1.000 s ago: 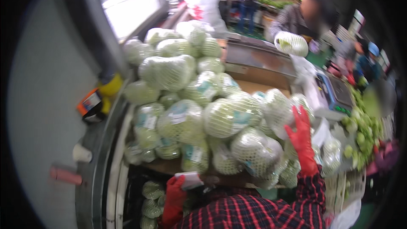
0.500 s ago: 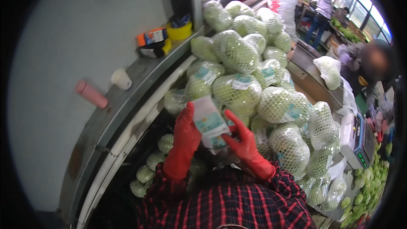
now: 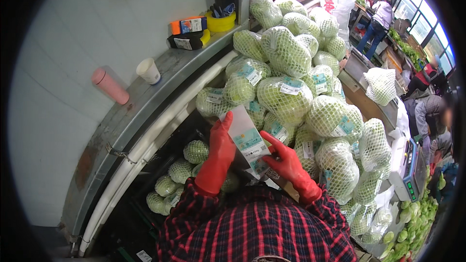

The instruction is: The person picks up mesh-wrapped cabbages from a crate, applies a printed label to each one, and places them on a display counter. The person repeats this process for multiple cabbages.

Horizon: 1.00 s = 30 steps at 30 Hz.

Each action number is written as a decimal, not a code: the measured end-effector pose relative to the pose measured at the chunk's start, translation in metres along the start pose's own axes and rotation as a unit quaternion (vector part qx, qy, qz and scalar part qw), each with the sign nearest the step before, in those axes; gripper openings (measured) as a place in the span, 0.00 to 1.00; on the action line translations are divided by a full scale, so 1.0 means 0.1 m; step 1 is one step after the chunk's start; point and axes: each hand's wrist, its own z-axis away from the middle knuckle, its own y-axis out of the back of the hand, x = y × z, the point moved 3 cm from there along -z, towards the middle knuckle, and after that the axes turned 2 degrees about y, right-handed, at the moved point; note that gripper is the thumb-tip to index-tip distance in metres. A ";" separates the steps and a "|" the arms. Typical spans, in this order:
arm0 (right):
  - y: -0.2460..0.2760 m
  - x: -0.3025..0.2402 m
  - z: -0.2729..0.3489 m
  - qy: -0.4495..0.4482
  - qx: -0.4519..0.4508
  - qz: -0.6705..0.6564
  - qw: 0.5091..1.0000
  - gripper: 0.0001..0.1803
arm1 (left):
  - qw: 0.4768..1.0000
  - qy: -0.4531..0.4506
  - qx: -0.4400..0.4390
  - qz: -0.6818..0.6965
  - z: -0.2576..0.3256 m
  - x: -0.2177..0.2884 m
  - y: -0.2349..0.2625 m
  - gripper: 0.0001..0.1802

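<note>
The strip of price labels, raised between the hands half a second ago, now sits a little higher and nearer the piled cabbages, so a label looks about ready to be peeled. It is a pale backing sheet with green-and-white stickers. The left hand, red-gloved, pinches its left edge; the right hand grips its lower right. Netted cabbages rise just beyond.

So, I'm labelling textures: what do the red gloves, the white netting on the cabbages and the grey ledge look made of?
Red gloves, left hand and right hand: likely rubber, smooth with a slight sheen. White netting: probably foam or plastic mesh, open diamond weave. Grey ledge: seemingly sheet metal, dull and scuffed.
</note>
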 end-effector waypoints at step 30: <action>3.59 0.54 1.30 -0.314 0.272 0.489 0.767 0.34 | 0.985 0.090 -0.115 -0.087 -0.23 -0.69 0.62 0.22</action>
